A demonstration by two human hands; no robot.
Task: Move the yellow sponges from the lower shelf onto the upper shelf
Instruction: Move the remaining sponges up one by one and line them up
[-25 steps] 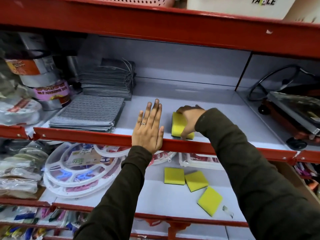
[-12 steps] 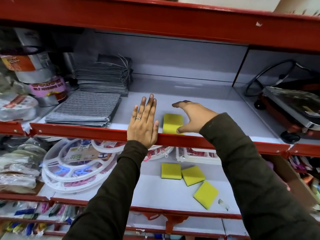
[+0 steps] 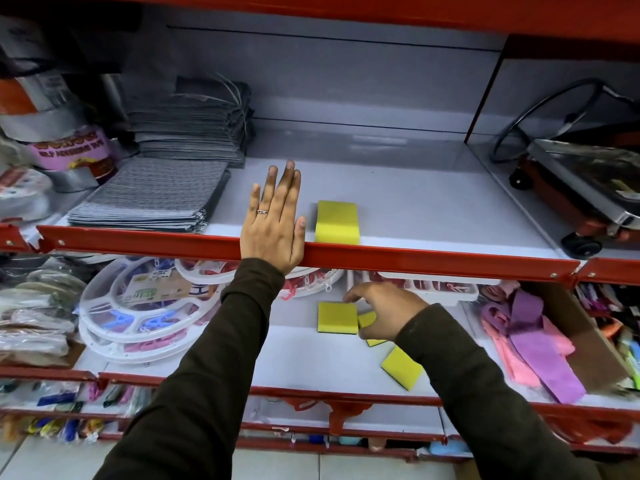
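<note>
One yellow sponge [image 3: 337,221] lies flat on the upper shelf [image 3: 433,216], just behind its red front rail. My left hand [image 3: 273,221] rests flat and open on that rail, beside the sponge. Three yellow sponges lie on the lower shelf [image 3: 301,358]: a left sponge [image 3: 337,317], a middle sponge [image 3: 367,319] and a right sponge [image 3: 401,367]. My right hand [image 3: 384,315] is down over the middle sponge, fingers curled around it, hiding most of it. The sponge still sits on the shelf.
Stacked grey cloths [image 3: 152,197] and tape rolls [image 3: 69,150] fill the upper shelf's left. A red wheeled trolley [image 3: 581,199] stands to the right. White peg hangers [image 3: 138,313] lie lower left, and pink and purple cloth packs [image 3: 533,341] lower right.
My right hand let go of the sponge on the upper shelf, dropped to the lower shelf and closed over the middle sponge. The left hand stayed on the rail.
</note>
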